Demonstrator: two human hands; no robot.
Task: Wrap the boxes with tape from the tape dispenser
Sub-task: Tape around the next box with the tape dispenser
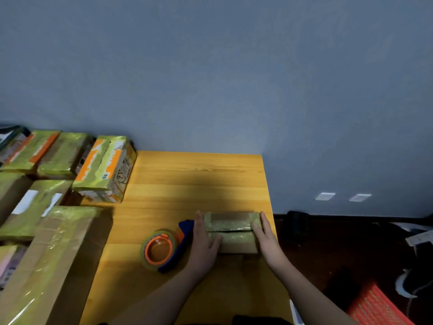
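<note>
Two hands frame one small box near the right edge of the yellow table. My left hand lies flat against its left end, fingers straight and thumb resting on the top; my right hand presses the right end the same way, fingers straight, pinching nothing. I judge this squeeze steadies the box and smooths the glossy tape already over it, though a dark seam across the top shows. The tape dispenser lies on its side just left of my left hand, within easy reach. Several taped boxes crowd the left side, set apart as if finished.
</note>
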